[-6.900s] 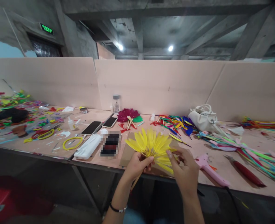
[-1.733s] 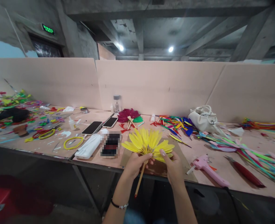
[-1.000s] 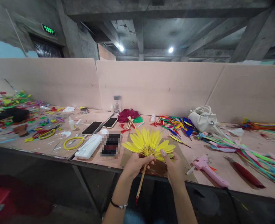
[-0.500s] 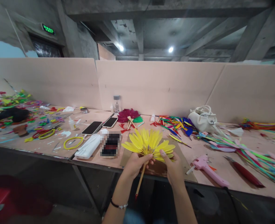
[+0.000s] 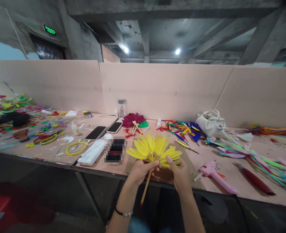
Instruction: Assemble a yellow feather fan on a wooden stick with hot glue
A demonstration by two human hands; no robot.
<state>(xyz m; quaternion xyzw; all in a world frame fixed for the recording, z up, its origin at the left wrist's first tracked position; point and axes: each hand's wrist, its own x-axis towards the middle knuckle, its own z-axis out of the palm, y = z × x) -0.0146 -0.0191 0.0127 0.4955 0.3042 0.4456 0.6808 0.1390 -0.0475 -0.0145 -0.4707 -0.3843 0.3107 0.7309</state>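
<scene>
A yellow feather fan (image 5: 152, 147) is spread open in front of me, over the table's front edge. My left hand (image 5: 143, 170) is closed round its base, thumb on top near where the feathers meet. The fan's thin wooden handle (image 5: 146, 189) slants down below that hand to a red tip. My right hand (image 5: 180, 170) pinches the feathers on the fan's right side between thumb and fingers. Its fingertips are partly hidden behind the feathers. Beneath the fan lies a brown cardboard sheet (image 5: 192, 168).
Right of the cardboard lie a pink glue gun (image 5: 215, 178) and a red-handled knife (image 5: 256, 179). Behind are a dark red feather fan (image 5: 133, 119), loose coloured feathers (image 5: 181, 127) and a white handbag (image 5: 211, 124). Phones (image 5: 96, 133) and scissors (image 5: 48, 139) are on the left.
</scene>
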